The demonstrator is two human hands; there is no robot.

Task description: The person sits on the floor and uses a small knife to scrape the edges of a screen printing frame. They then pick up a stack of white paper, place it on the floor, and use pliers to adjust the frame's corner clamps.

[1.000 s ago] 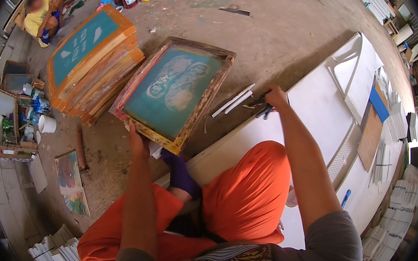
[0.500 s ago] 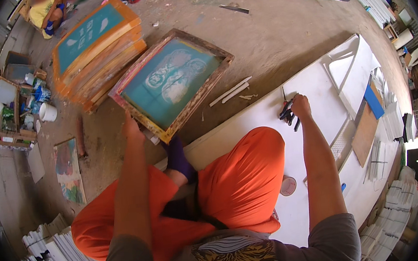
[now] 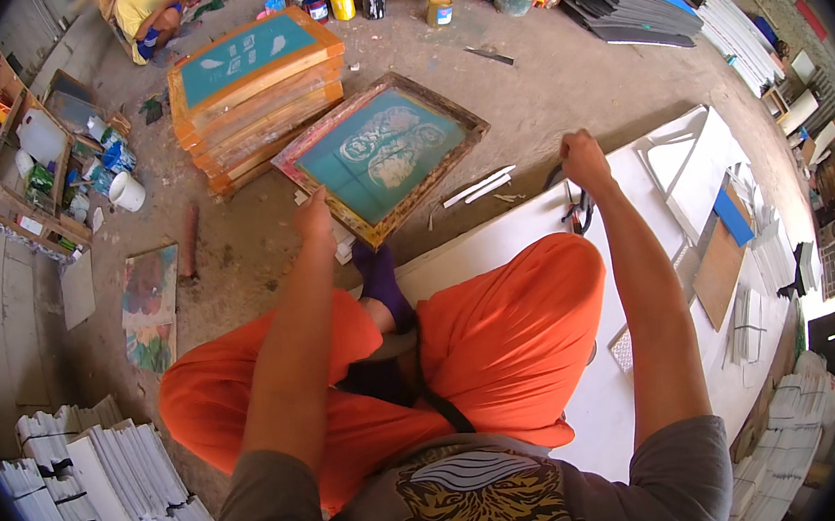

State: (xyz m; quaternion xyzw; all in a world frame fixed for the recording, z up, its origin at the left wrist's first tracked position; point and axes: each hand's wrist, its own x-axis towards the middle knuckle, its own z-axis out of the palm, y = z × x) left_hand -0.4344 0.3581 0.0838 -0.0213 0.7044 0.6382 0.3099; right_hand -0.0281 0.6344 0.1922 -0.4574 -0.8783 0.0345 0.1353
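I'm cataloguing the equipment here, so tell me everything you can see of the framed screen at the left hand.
The framed screen is a rectangle: a worn, seemingly wooden frame, brown with pinkish and yellow paint stains, around a teal panel bearing a pale figure design. It lies turned cornerwise, design up, to the right of the stacked frames. The left hand grips its near-left edge. Its near corner is just above the purple sock; whether they touch is unclear.

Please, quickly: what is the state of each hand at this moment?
Left hand: closed on the near edge of the framed screen.
Right hand: closed; whether it holds the dark object just below cannot be told.
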